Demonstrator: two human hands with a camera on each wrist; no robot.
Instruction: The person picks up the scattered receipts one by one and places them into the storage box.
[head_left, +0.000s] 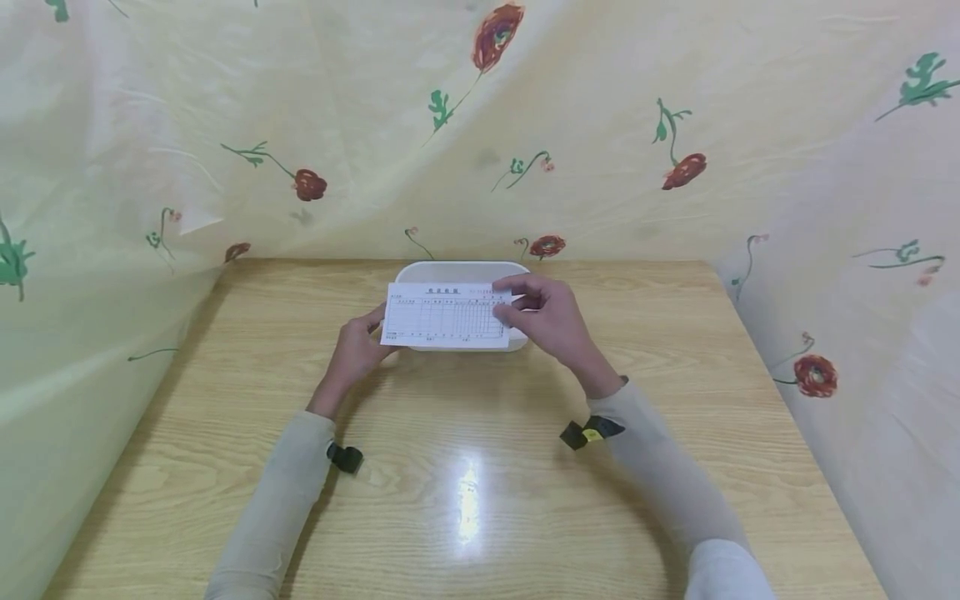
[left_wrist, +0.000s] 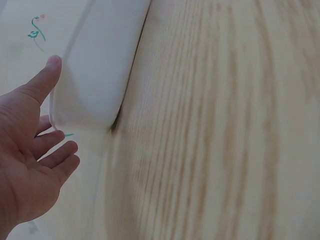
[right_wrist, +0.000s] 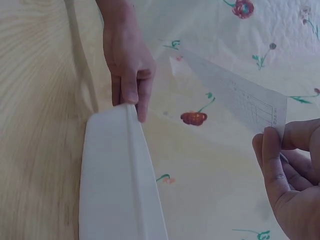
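A white printed form slip (head_left: 446,315) hangs flat just above a white oblong container (head_left: 457,268) at the far middle of the wooden table (head_left: 465,500). My right hand (head_left: 536,312) pinches the slip's right edge between thumb and fingers; the right wrist view shows this pinch (right_wrist: 290,170) on the thin paper (right_wrist: 240,95). My left hand (head_left: 358,346) is at the slip's left end with relaxed fingers. In the left wrist view the left hand (left_wrist: 30,150) is spread, its thumb against the container's end (left_wrist: 100,65). Seen from the right wrist, the left hand's fingertips (right_wrist: 130,95) touch the container's rim (right_wrist: 115,170).
A pale cloth with red flowers (head_left: 495,37) hangs behind the table and down both sides, closing it in. Black wrist straps (head_left: 345,457) sit on both sleeves. A bright light glare (head_left: 468,500) lies on the near middle of the table.
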